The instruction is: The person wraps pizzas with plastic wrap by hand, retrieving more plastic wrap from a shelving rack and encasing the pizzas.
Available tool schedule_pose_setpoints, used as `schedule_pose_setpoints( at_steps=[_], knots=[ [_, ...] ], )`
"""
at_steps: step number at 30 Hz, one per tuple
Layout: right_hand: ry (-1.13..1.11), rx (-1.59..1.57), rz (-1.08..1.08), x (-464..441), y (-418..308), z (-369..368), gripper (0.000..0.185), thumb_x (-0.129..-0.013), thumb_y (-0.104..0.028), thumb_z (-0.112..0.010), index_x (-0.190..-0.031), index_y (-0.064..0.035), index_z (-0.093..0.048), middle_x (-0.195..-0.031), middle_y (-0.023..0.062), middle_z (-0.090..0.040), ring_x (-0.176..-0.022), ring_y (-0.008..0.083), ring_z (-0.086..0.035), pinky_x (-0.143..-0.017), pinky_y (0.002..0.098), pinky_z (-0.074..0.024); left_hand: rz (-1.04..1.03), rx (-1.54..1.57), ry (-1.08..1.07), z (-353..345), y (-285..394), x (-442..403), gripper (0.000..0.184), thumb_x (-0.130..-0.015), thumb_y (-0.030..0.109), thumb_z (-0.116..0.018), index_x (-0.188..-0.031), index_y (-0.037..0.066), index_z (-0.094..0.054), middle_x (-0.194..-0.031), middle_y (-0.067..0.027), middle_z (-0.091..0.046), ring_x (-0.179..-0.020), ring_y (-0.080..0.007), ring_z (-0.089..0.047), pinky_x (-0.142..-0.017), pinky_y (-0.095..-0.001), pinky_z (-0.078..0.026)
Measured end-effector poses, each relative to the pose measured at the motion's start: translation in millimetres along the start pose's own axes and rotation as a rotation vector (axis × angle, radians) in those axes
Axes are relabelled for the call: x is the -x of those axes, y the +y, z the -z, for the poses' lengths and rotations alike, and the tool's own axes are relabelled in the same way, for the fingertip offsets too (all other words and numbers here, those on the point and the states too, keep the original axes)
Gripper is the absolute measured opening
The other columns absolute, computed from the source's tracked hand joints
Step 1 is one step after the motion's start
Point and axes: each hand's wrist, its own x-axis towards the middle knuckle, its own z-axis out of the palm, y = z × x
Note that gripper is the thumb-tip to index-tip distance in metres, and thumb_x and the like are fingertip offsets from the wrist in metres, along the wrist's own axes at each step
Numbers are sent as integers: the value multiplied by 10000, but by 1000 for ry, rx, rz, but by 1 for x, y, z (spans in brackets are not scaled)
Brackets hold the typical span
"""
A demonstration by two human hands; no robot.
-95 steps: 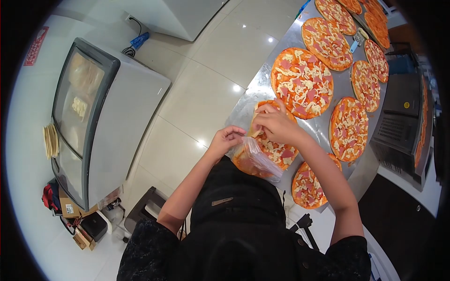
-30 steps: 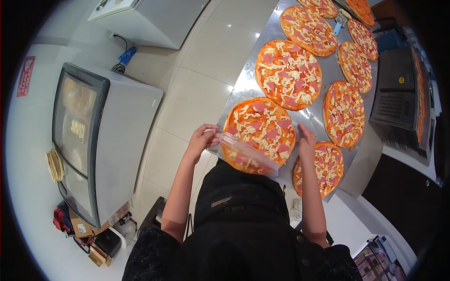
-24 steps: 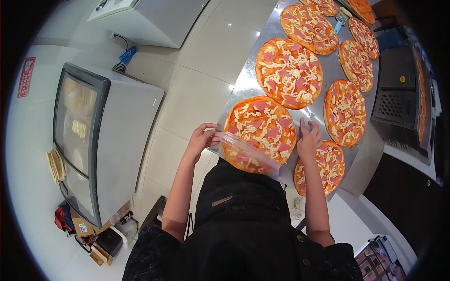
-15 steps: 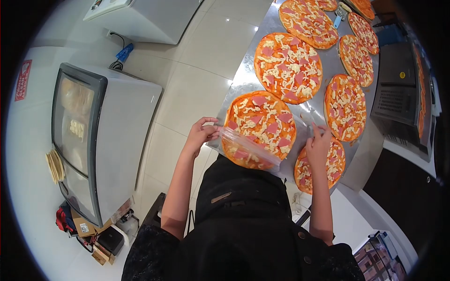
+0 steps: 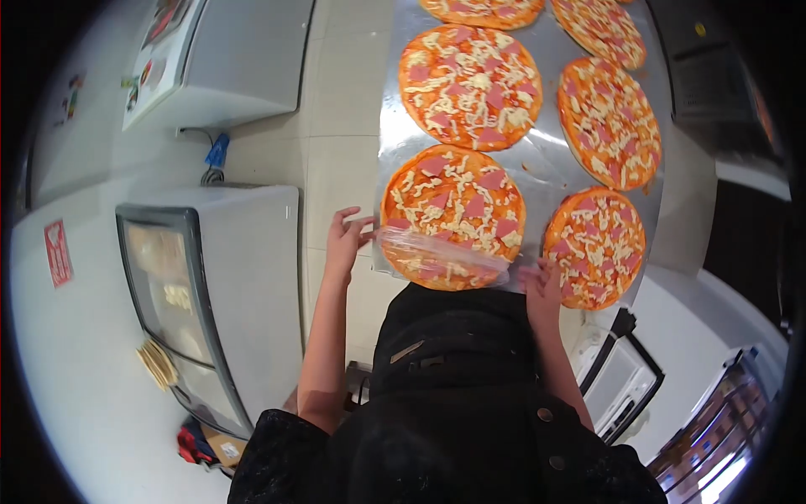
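A pizza (image 5: 453, 202) with ham pieces and pale cheese strands lies at the near left part of the metal table (image 5: 537, 168). Its lower part is inside a clear plastic bag (image 5: 445, 252), whose bunched edge runs across the toppings. My left hand (image 5: 344, 239) is at the left edge of the bag, its fingers curved and apart, with nothing visible in them. Beside the bag's right end is my right hand (image 5: 541, 281), blurred by motion, between this pizza and another pizza (image 5: 596, 248). Whether its fingers touch the plastic is unclear.
Several more topped pizzas (image 5: 470, 86) lie farther up the table. A grey freezer (image 5: 248, 269) with a glass lid stands at the left, and a white unit (image 5: 243, 67) is beyond it. Dark appliances (image 5: 705, 84) are at the upper right.
The view has turned and shifted. My right hand had pinched the pizza's edge, then let go and opened, and has now come down to the bag's right end. The bag covers the pizza's lower part.
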Motion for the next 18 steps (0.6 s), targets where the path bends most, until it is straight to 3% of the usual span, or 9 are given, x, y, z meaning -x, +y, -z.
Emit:
schedule_pose_setpoints(
  at_steps=[2, 3, 4, 7, 9, 11, 18],
  knots=[
    [64, 10, 64, -8, -2, -1, 354, -859, 50, -434, -1197, -8, -349, -1022, 145, -571, -903, 182, -597, -777, 264, -479, -484, -475, 186, 1, -1, -8, 281, -835, 63, -520, -1115, 37, -515, -961, -104, -609, -810, -176, -618, -699, -301, -492],
    [69, 50, 229, -13, -2, -1, 376, -861, 49, -439, -1220, -19, -349, -1044, 139, -562, -906, 182, -596, -789, 266, -475, -577, -601, 285, -15, 15, 3, 217, -821, 46, -546, -1037, 30, -553, -963, -102, -592, -819, -203, -602, -719, -322, -473],
    [72, 97, 393, -19, -3, 0, 399, -863, 48, -443, -1243, -30, -350, -1067, 134, -552, -910, 181, -594, -800, 267, -472, -582, -620, 267, -31, 26, 11, 217, -821, 46, -546, -1037, 30, -553, -963, -102, -592, -819, -203, -602, -719, -322, -473],
    [85, 218, 337, -43, -25, -2, 438, -845, 73, -438, -1262, -26, -346, -1090, 141, -542, -917, 183, -596, -823, 284, -469, -981, -884, 96, -78, 37, 26, 176, -744, 60, -622, -920, 67, -609, -859, -96, -547, -827, -265, -531, -753, -380, -438],
    [83, 205, 344, -54, -44, -6, 448, -835, 56, -450, -1264, -23, -347, -1070, 154, -548, -918, 209, -595, -805, 296, -471, -1084, -1032, -77, -115, 32, 37, 157, -718, 89, -647, -874, 88, -625, -865, -88, -528, -871, -269, -514, -743, -394, -421],
    [74, 201, 355, -59, -63, -9, 460, -824, 39, -462, -1265, -20, -347, -1051, 167, -554, -920, 235, -595, -788, 308, -472, -1039, -1120, -212, -143, 21, 50, 155, -676, 104, -679, -823, 95, -631, -873, -72, -506, -898, -266, -480, -785, -390, -391],
    [-12, 326, 235, -85, -64, -12, 454, -846, -57, -474, -1278, -13, -341, -983, 199, -597, -873, 322, -608, -792, 378, -459, -1045, -1334, -202, -164, -11, 57, 131, -637, 143, -699, -762, 150, -660, -917, -48, -486, -935, -242, -458, -744, -389, -357]
  ],
)
